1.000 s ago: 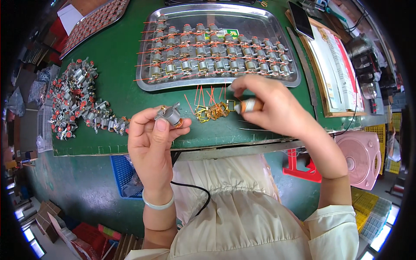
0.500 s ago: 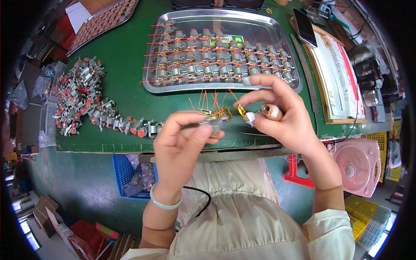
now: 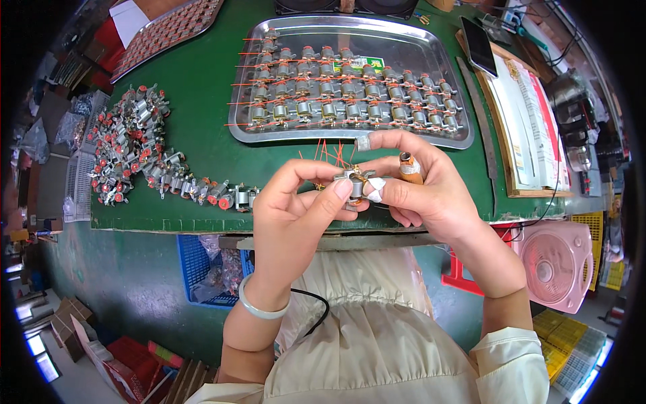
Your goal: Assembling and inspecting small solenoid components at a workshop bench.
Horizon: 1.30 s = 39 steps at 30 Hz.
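Motor (image 3: 352,183), small and metal, sits pinched between my left hand (image 3: 296,209) and right hand (image 3: 424,188) above the green table (image 3: 202,135) edge. Both sets of fingers are closed on it. Steel tray (image 3: 444,138) of wired motors lies just behind.

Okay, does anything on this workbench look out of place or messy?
Nothing looks damaged or spilled. The small motors in the metal tray lie in neat rows, while the ones on the green mat at the left form a loose heap trailing toward the hands. Both hands pinch one motor.
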Each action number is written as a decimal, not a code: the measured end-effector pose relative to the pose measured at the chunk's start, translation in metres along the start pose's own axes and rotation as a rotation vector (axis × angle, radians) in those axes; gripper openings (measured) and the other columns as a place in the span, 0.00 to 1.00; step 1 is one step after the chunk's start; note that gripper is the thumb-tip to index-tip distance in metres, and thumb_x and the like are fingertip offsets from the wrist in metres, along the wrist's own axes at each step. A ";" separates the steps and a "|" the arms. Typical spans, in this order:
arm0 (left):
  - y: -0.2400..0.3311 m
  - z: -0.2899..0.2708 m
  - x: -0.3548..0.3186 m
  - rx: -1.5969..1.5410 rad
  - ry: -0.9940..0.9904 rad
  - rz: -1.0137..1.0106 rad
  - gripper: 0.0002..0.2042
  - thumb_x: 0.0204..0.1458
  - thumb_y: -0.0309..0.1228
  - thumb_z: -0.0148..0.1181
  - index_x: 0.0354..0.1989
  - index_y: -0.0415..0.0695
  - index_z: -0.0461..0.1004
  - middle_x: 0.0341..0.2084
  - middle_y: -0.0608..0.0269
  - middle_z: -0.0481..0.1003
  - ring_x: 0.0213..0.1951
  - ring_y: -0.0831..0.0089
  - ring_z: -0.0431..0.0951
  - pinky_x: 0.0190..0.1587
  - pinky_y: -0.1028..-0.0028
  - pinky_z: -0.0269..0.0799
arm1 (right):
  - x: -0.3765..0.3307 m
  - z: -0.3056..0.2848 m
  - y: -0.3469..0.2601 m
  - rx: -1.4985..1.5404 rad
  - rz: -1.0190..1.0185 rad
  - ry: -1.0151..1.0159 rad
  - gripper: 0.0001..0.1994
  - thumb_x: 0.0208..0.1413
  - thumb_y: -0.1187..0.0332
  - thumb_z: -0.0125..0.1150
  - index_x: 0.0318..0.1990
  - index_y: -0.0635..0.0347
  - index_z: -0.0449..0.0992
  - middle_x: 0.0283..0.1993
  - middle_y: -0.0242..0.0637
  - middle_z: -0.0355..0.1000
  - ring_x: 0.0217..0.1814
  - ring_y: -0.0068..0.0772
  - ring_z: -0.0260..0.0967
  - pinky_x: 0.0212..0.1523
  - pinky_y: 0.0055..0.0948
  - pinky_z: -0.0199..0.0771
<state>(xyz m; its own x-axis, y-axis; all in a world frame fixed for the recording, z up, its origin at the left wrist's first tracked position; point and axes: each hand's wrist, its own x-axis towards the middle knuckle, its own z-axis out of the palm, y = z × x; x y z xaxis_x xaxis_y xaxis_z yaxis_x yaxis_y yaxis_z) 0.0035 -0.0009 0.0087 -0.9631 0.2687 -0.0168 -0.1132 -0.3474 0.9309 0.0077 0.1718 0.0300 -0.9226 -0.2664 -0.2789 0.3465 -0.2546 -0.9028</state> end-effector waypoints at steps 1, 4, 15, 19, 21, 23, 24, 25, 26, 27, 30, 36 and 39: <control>-0.001 0.000 0.000 0.001 0.001 -0.001 0.07 0.50 0.22 0.52 0.36 0.34 0.65 0.32 0.53 0.72 0.29 0.66 0.77 0.30 0.76 0.78 | 0.000 0.001 -0.001 0.001 0.000 0.000 0.21 0.46 0.72 0.60 0.48 0.62 0.62 0.36 0.35 0.71 0.20 0.08 0.59 0.12 0.09 0.51; -0.002 -0.002 0.002 0.012 0.016 -0.008 0.07 0.50 0.22 0.52 0.36 0.33 0.64 0.32 0.53 0.72 0.29 0.66 0.77 0.30 0.76 0.78 | 0.001 0.002 -0.003 -0.119 -0.012 0.004 0.22 0.46 0.71 0.61 0.49 0.62 0.61 0.35 0.35 0.72 0.21 0.08 0.59 0.13 0.09 0.52; -0.003 0.000 0.007 0.014 -0.001 0.024 0.08 0.49 0.20 0.53 0.37 0.33 0.64 0.33 0.49 0.73 0.31 0.66 0.77 0.32 0.76 0.77 | -0.001 0.004 0.008 -0.363 -0.317 0.114 0.19 0.47 0.80 0.54 0.47 0.65 0.59 0.35 0.41 0.72 0.30 0.17 0.65 0.31 0.14 0.67; -0.001 -0.012 0.006 -0.070 -0.006 -0.045 0.09 0.48 0.19 0.54 0.37 0.34 0.64 0.33 0.53 0.73 0.32 0.68 0.77 0.34 0.79 0.75 | -0.006 0.002 -0.005 -0.536 -0.373 0.157 0.15 0.50 0.74 0.49 0.46 0.66 0.60 0.36 0.40 0.70 0.33 0.18 0.65 0.30 0.16 0.65; -0.001 -0.016 0.007 -0.098 0.003 -0.049 0.12 0.48 0.20 0.54 0.41 0.34 0.64 0.33 0.51 0.73 0.32 0.68 0.77 0.33 0.78 0.75 | -0.011 -0.005 -0.013 -0.843 -0.486 0.237 0.10 0.52 0.69 0.49 0.40 0.65 0.64 0.26 0.36 0.68 0.28 0.20 0.65 0.28 0.21 0.64; -0.001 -0.018 0.007 -0.122 0.014 -0.040 0.14 0.49 0.21 0.54 0.44 0.34 0.63 0.33 0.51 0.73 0.32 0.67 0.77 0.32 0.78 0.75 | -0.012 -0.008 -0.012 -0.635 -0.371 0.312 0.15 0.51 0.59 0.50 0.33 0.65 0.67 0.19 0.30 0.64 0.21 0.16 0.59 0.22 0.19 0.57; -0.001 -0.018 0.008 -0.148 0.017 -0.035 0.16 0.49 0.22 0.54 0.47 0.34 0.62 0.34 0.51 0.73 0.32 0.66 0.77 0.32 0.77 0.76 | -0.014 -0.013 -0.010 -0.529 -0.300 0.320 0.15 0.50 0.59 0.50 0.32 0.64 0.68 0.19 0.28 0.64 0.21 0.15 0.58 0.22 0.17 0.57; -0.001 -0.018 0.008 -0.147 0.023 -0.029 0.16 0.49 0.22 0.54 0.47 0.34 0.62 0.34 0.51 0.73 0.32 0.66 0.77 0.32 0.77 0.76 | -0.016 -0.018 -0.007 -0.423 -0.228 0.325 0.14 0.49 0.59 0.51 0.32 0.64 0.68 0.18 0.27 0.63 0.21 0.13 0.57 0.22 0.16 0.56; -0.004 -0.017 0.008 -0.169 0.040 -0.020 0.17 0.51 0.23 0.52 0.49 0.35 0.61 0.35 0.51 0.73 0.33 0.65 0.77 0.33 0.77 0.76 | -0.021 -0.016 -0.004 -0.326 -0.220 0.304 0.13 0.50 0.60 0.51 0.32 0.64 0.68 0.20 0.27 0.64 0.22 0.12 0.58 0.23 0.14 0.57; -0.005 -0.017 0.008 -0.189 0.062 -0.011 0.18 0.52 0.24 0.51 0.51 0.36 0.60 0.36 0.51 0.73 0.34 0.65 0.77 0.34 0.76 0.76 | -0.026 -0.012 0.000 -0.228 -0.210 0.278 0.12 0.51 0.62 0.50 0.33 0.63 0.68 0.22 0.27 0.65 0.22 0.11 0.59 0.24 0.12 0.57; -0.007 -0.015 0.008 -0.386 0.099 0.002 0.16 0.54 0.25 0.48 0.51 0.37 0.60 0.39 0.50 0.72 0.36 0.64 0.77 0.36 0.75 0.76 | -0.027 0.009 0.025 -0.171 -0.385 0.188 0.16 0.42 0.79 0.57 0.42 0.67 0.67 0.36 0.35 0.70 0.33 0.20 0.66 0.32 0.19 0.67; -0.007 -0.007 0.007 -0.504 0.161 0.029 0.15 0.55 0.27 0.46 0.51 0.38 0.60 0.42 0.50 0.70 0.40 0.64 0.75 0.38 0.75 0.76 | -0.010 0.014 0.046 -0.841 -0.913 0.245 0.17 0.42 0.82 0.57 0.44 0.70 0.68 0.35 0.42 0.69 0.26 0.25 0.64 0.22 0.20 0.64; -0.010 -0.004 0.008 -0.483 0.201 0.056 0.15 0.55 0.27 0.47 0.50 0.38 0.61 0.42 0.51 0.70 0.39 0.65 0.75 0.38 0.75 0.76 | -0.009 0.020 0.048 -0.797 -0.868 0.302 0.16 0.44 0.81 0.57 0.44 0.71 0.68 0.34 0.43 0.68 0.24 0.24 0.62 0.20 0.18 0.62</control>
<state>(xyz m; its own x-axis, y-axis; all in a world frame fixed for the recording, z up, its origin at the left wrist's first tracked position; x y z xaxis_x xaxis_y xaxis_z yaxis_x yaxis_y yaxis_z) -0.0041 0.0010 -0.0026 -0.9934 0.0763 -0.0859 -0.1141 -0.7433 0.6592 0.0362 0.1438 -0.0040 -0.8350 -0.0373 0.5490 -0.5093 0.4303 -0.7453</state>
